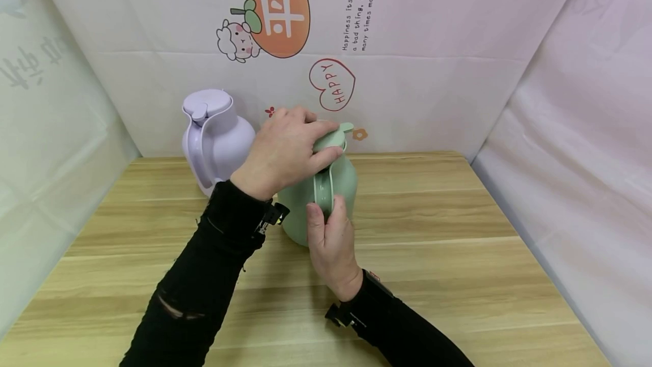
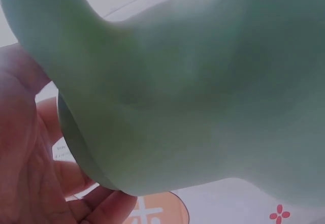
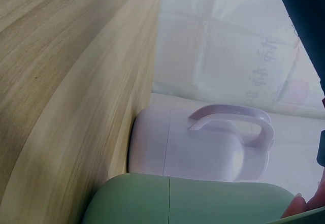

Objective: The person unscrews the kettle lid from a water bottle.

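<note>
While curled over the green jug's lid [image 1: 331, 136], left hand [image 1: 282, 152]; right hand [image 1: 333, 242] around its handle [image 1: 324, 191].

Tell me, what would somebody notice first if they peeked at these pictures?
First, the green jug in the middle of the wooden table: the left hand grips its lid from above while the right hand holds its handle. Just behind it to the left stands a lilac jug with its lid on. On the back wall, an orange fruit picture with a little sheep catches the eye too.
</note>
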The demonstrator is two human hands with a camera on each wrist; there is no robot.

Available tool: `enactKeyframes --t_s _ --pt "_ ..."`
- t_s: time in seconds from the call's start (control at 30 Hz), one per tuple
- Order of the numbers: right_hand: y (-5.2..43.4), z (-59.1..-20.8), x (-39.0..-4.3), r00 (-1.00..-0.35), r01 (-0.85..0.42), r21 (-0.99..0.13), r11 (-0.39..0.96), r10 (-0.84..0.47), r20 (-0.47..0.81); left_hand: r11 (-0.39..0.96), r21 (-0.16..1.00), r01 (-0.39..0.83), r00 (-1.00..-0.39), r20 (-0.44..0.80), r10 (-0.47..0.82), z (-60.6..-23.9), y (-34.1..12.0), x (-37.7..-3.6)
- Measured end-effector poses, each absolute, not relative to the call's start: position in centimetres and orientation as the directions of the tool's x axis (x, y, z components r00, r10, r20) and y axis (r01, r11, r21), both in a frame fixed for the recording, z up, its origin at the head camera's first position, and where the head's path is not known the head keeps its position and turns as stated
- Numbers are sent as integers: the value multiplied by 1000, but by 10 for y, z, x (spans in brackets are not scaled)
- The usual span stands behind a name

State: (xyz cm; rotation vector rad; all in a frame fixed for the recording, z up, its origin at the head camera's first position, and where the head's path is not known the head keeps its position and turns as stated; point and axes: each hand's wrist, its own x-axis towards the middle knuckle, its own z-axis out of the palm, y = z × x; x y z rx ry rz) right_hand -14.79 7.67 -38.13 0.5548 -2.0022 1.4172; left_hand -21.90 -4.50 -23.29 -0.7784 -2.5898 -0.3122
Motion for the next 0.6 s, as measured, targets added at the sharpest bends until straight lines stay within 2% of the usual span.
enactKeyframes --t_s 0.6 --pt "78 -380 -147 -710 -655 -666 356 11 704 894 -13 448 -770 503 394 -232 -39 -218"
